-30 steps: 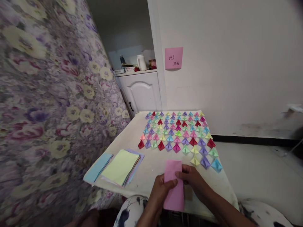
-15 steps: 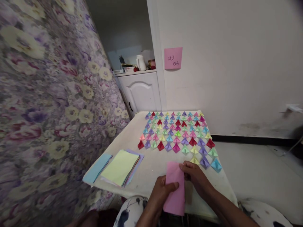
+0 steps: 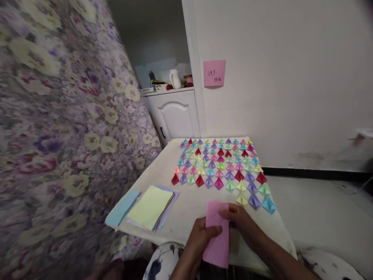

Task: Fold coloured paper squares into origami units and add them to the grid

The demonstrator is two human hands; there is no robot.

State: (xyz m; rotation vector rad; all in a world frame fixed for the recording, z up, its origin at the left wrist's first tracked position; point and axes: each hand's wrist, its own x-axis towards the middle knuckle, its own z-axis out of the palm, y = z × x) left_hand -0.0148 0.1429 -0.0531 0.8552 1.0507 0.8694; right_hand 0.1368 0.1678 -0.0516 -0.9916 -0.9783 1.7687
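A folded pink sheet of paper (image 3: 217, 245), a tall narrow rectangle, is held up over the near edge of the table. My left hand (image 3: 201, 238) is closed on its left side, thumb across the front and the other fingers behind. My right hand (image 3: 237, 217) pinches the upper right edge, its thumb and fingertips on the paper. Beyond my hands, rows of small folded paper pieces (image 3: 218, 183) in many colours cover the far part of the table.
A stack of coloured paper sheets (image 3: 150, 208) topped by pale yellow lies at the left, beside blue paper (image 3: 122, 208). The cream-covered table (image 3: 186, 223) stands near a white cabinet (image 3: 177, 116) and a wall with a pink note (image 3: 214, 73). A floral curtain (image 3: 70, 128) hangs on the left.
My right hand's fingers have shifted slightly down and inward on the pink paper's upper right edge. My left hand keeps its hold. The whole view has shifted a little.
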